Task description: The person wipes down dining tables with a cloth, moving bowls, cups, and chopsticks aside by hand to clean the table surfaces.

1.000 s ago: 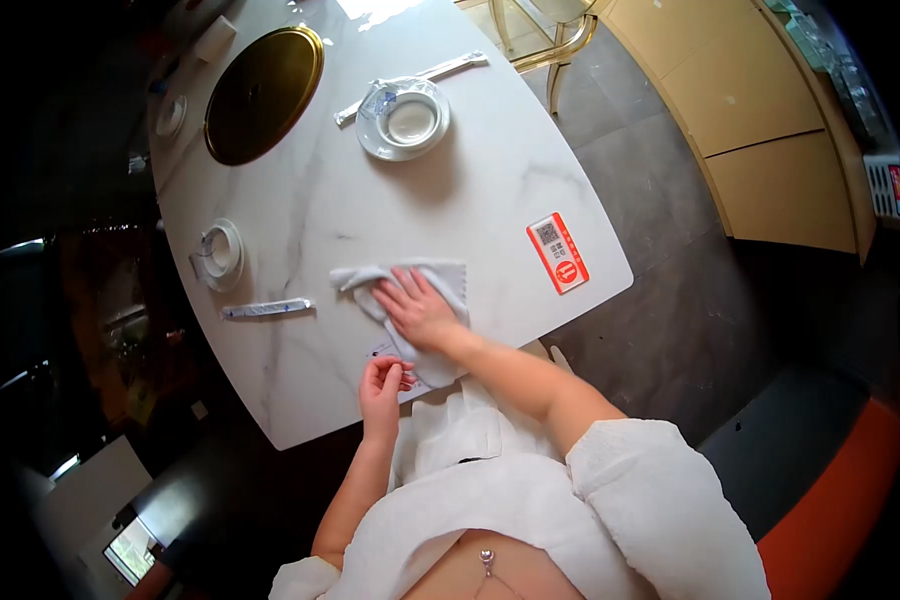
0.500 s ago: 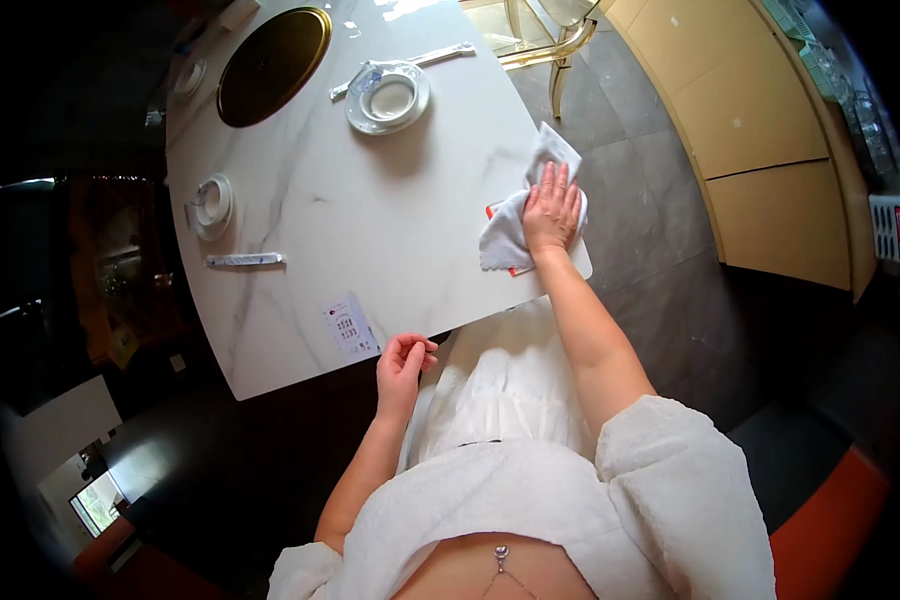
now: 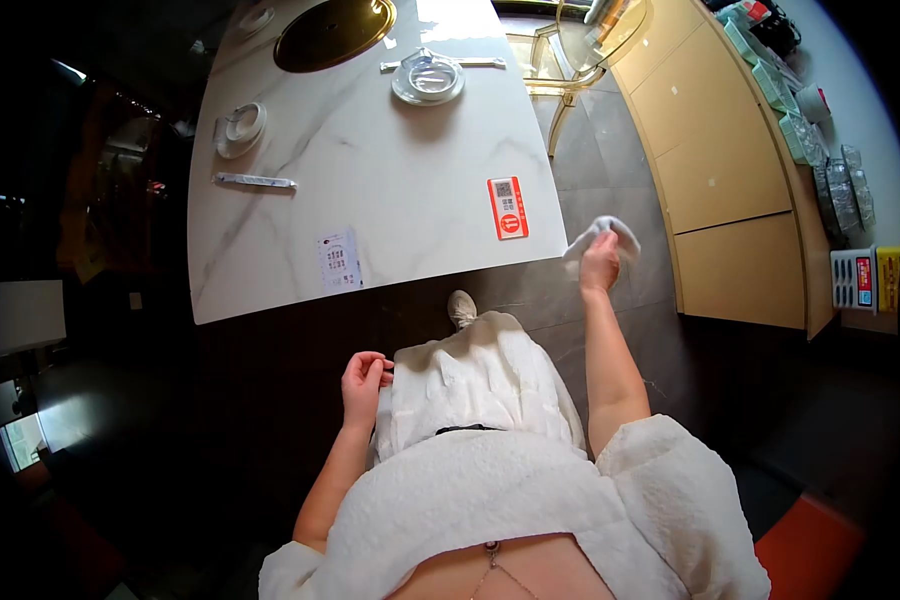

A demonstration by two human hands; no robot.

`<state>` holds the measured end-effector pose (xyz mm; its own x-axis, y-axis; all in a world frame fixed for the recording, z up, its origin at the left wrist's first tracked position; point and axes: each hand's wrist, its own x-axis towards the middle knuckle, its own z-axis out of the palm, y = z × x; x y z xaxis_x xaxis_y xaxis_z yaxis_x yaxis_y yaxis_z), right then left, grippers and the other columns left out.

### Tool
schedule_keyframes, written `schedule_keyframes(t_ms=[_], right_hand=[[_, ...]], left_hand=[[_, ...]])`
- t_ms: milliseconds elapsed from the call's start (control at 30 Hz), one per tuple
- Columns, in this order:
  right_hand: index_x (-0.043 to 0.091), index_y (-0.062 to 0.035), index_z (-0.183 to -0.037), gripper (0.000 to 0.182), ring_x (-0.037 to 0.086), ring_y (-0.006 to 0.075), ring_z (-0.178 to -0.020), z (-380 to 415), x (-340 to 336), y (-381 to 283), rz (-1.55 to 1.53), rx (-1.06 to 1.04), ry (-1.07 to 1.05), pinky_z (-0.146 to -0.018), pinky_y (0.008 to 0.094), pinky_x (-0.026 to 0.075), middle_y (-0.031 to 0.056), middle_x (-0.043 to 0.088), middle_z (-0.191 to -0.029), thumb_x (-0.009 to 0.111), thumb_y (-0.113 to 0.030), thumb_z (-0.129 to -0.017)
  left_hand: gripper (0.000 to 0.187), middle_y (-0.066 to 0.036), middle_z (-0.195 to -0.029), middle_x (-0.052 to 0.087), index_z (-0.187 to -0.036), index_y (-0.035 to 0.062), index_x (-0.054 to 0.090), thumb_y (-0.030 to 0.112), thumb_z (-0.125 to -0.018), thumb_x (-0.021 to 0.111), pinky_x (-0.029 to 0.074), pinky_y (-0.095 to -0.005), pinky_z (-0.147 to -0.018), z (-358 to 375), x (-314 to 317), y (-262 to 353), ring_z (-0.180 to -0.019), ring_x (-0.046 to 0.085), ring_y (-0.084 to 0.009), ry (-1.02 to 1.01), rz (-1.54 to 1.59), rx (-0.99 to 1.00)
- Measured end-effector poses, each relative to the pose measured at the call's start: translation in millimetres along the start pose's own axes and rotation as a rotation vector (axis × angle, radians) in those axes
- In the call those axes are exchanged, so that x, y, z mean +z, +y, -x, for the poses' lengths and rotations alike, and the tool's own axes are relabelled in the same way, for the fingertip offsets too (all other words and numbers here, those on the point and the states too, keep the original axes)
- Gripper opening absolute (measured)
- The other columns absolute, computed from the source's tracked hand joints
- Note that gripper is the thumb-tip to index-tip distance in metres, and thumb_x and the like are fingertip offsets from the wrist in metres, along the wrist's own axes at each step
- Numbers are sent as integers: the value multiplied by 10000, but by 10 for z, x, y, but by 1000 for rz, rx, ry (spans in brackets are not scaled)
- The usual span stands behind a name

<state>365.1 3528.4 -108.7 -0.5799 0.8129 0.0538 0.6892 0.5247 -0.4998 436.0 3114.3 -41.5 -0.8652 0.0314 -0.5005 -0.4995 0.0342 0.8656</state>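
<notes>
We note the right hand, fingers closed, has lifted the white fabric cloth off the red-and-white rectangular card, centre right, likely finishing there; left hand half-curled, seemingly empty.

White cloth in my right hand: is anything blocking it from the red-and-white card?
Nothing visible stands between the white cloth in your right hand and the red-and-white card, just the tabletop's bare corner.

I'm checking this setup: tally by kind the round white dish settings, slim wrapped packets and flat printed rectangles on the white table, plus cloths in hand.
Round white dish settings: 3
Slim white wrapped packets: 2
Printed red-and-white card: 1
Printed white sheet: 1
White cloth in right hand: 1
Total: 8
</notes>
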Motion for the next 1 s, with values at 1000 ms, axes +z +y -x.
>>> schedule_keyframes(t_ms=[1000], right_hand=[[449,-82,-1245,454,350,260,-1268,-1409,718,-435,-84,-1586,-712,-1052,403,263,93,415,-1333,506,-136,-798]], left_hand=[[93,-40,-841,614,-936,29,545,98,-897,495,451,-198,-617,-524,2756,439,-668,547,-67,321,122,-74]])
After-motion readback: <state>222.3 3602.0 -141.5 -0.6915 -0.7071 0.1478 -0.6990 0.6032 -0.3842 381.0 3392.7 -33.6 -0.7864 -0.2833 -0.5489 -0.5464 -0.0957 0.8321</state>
